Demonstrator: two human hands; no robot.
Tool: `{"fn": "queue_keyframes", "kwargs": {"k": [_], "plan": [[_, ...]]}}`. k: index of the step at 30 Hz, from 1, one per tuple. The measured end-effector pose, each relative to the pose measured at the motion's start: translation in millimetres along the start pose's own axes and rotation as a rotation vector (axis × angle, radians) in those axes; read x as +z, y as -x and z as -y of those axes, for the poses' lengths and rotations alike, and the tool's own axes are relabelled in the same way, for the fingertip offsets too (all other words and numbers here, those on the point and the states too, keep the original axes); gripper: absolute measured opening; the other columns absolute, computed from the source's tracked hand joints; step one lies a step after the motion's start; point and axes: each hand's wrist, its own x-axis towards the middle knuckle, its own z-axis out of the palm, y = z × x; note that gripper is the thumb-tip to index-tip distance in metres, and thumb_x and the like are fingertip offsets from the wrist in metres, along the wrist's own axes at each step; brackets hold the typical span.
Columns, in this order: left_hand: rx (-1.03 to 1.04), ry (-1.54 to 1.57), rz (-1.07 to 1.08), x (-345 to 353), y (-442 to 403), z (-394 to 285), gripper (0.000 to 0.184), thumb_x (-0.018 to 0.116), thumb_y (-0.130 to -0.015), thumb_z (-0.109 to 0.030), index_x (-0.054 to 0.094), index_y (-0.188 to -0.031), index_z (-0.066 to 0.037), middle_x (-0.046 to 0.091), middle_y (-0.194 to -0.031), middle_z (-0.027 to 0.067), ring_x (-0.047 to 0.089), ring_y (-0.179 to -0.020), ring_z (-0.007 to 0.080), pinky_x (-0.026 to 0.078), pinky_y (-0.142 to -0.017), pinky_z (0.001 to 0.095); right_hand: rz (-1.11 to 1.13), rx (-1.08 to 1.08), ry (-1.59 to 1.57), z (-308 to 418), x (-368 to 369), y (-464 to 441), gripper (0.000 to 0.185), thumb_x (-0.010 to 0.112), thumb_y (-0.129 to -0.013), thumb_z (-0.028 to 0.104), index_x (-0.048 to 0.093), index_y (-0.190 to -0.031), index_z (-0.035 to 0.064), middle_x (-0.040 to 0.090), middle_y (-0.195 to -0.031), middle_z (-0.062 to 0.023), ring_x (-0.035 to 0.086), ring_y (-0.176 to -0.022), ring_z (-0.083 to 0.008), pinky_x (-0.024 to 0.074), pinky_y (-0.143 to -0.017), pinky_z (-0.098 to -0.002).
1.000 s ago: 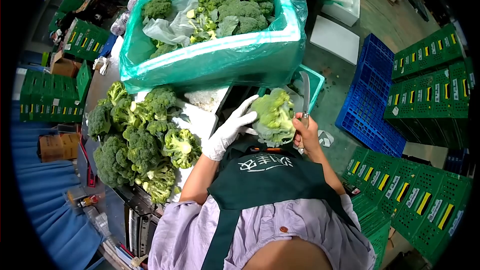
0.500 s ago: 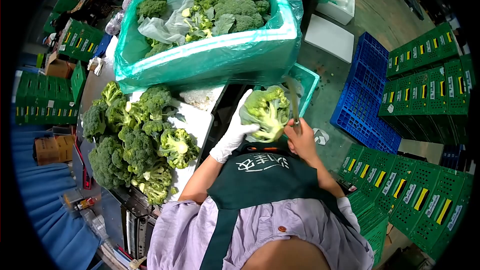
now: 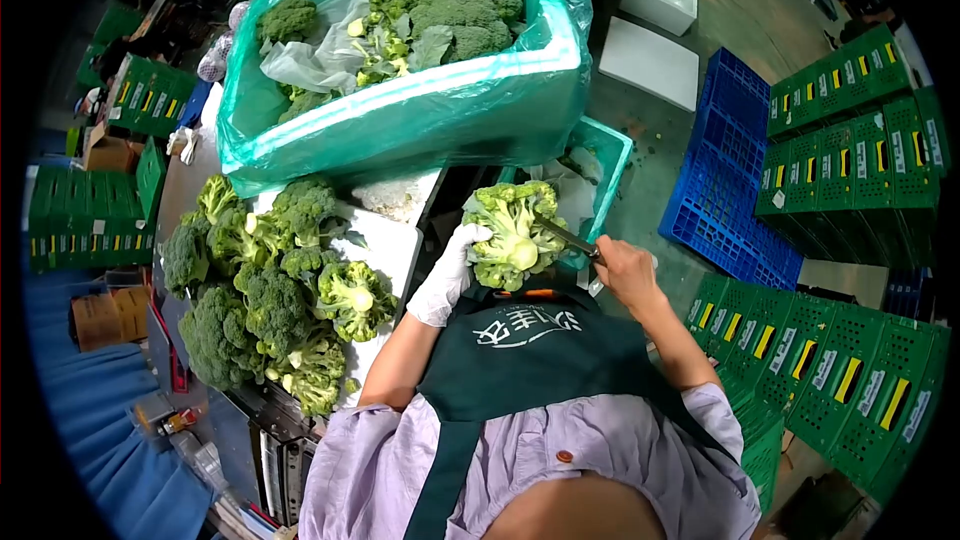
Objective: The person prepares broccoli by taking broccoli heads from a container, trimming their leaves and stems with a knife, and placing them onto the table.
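My left hand [image 3: 447, 275], in a white glove, grips a head of broccoli [image 3: 513, 245] in front of my apron. The cut stem and pale inner branches face up toward me. In my bare right hand [image 3: 628, 273] is a knife [image 3: 572, 239], its blade slanting up and left to the right side of the broccoli. The blade's tip is at the florets, and I cannot tell how deep it reaches. A pile of broccoli heads [image 3: 275, 285] lies to the left on a white board [image 3: 385, 250], some with stems up.
Beyond my hands stands a large foam box [image 3: 400, 110] lined with green plastic, holding more broccoli and leaves. A smaller green-lined bin [image 3: 607, 175] sits below, right of the broccoli. Blue pallets [image 3: 722, 160] and stacked green crates [image 3: 840, 165] stand on the right.
The broccoli has turned so its stem faces up more. My right hand has moved right, and the knife has swung from pointing upward to lying across toward the broccoli.
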Motion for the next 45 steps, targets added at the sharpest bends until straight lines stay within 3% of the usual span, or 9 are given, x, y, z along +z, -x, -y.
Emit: {"fn": "queue_keyframes", "kwargs": {"k": [3,14,18,22,29,31,36,42,45], "plan": [[-0.095,0.031,-0.074,1.5,5.8,-3.2,0.055,0.058,-0.076,-0.022,0.046,-0.126,-0.002,0.060,-0.112,0.0114,0.060,-0.100,0.0221,0.050,-0.086,0.0363,0.044,-0.022,-0.008,-9.2,1.9,6.6,0.027,0.067,-0.066,0.005,0.046,-0.082,0.0078,0.054,-0.062,-0.0076,0.060,-0.064,-0.0268,0.0464,-0.048,-0.0407],[-0.146,0.025,-0.166,-6.4,-2.3,11.2,0.050,0.058,-0.077,-0.024,0.051,-0.122,-0.004,0.061,-0.109,0.0092,0.060,-0.099,0.0204,0.049,-0.087,0.0362,0.039,0.079,0.097,-11.1,33.7,4.0,0.014,0.058,-0.075,0.006,0.046,-0.081,0.0076,0.057,-0.060,-0.0095,0.062,-0.059,-0.0291,0.0469,-0.046,-0.0425],[0.017,-0.220,-0.110,-12.6,3.5,13.5,0.051,0.057,-0.075,-0.016,0.051,-0.123,0.000,0.061,-0.110,0.0089,0.059,-0.097,0.0195,0.048,-0.087,0.0330,0.324,0.438,0.123,-58.5,67.2,14.0,0.019,0.062,-0.081,0.017,0.052,-0.090,0.0045,0.062,-0.071,-0.0217,0.061,-0.066,-0.0417,0.0494,-0.056,-0.0512],[0.172,-0.175,-0.042,-16.6,8.0,7.5,0.056,0.060,-0.072,-0.013,0.049,-0.124,0.001,0.060,-0.113,0.0088,0.058,-0.099,0.0186,0.046,-0.089,0.0320,0.314,0.470,0.035,-57.4,53.9,22.4,0.023,0.064,-0.082,0.020,0.050,-0.088,0.0019,0.062,-0.070,-0.0239,0.060,-0.067,-0.0428,0.0490,-0.058,-0.0496],[0.296,-0.320,0.097,0.3,19.6,-21.1,0.089,0.070,-0.061,-0.021,0.035,-0.139,0.000,0.046,-0.135,0.0115,0.045,-0.123,0.0199,0.032,-0.106,0.0314,0.058,0.233,-0.129,10.4,-9.1,5.7,0.020,0.066,-0.078,0.012,0.048,-0.084,0.0043,0.059,-0.065,-0.0158,0.060,-0.065,-0.0354,0.0448,-0.053,-0.0452],[0.350,-0.376,0.113,-0.4,17.7,-23.4,0.094,0.076,-0.060,-0.026,0.034,-0.140,0.001,0.046,-0.135,0.0114,0.045,-0.123,0.0198,0.032,-0.106,0.0317,-0.044,0.012,-0.129,14.9,-13.6,5.3,0.016,0.065,-0.075,0.007,0.050,-0.081,0.0062,0.053,-0.063,-0.0105,0.056,-0.060,-0.0288,0.0426,-0.050,-0.0399],[0.361,-0.386,0.088,8.0,17.9,-27.1,0.098,0.080,-0.059,-0.029,0.033,-0.140,0.001,0.046,-0.135,0.0116,0.045,-0.123,0.0202,0.032,-0.106,0.0319,-0.043,-0.115,-0.015,15.4,-14.9,3.6,0.018,0.067,-0.074,0.010,0.050,-0.076,0.0084,0.050,-0.061,-0.0058,0.056,-0.059,-0.0225,0.0443,-0.046,-0.0356],[0.377,-0.399,0.083,2.1,17.5,-30.0,0.085,0.071,-0.066,-0.024,0.035,-0.139,0.001,0.047,-0.134,0.0115,0.046,-0.122,0.0206,0.034,-0.104,0.0317,-0.103,-0.158,0.042,13.5,-11.1,-1.8,0.017,0.067,-0.076,0.011,0.050,-0.073,0.0090,0.045,-0.058,-0.0045,0.052,-0.056,-0.0203,0.0429,-0.044,-0.0338],[0.148,-0.329,-0.028,-6.2,15.4,-24.8,0.064,0.059,-0.071,-0.014,0.045,-0.131,0.002,0.056,-0.122,0.0101,0.054,-0.109,0.0194,0.042,-0.095,0.0305,-0.116,-0.165,0.037,14.5,-11.3,-8.3,0.015,0.066,-0.076,0.010,0.051,-0.074,0.0091,0.045,-0.058,-0.0045,0.053,-0.057,-0.0203,0.0430,-0.044,-0.0338]]}}
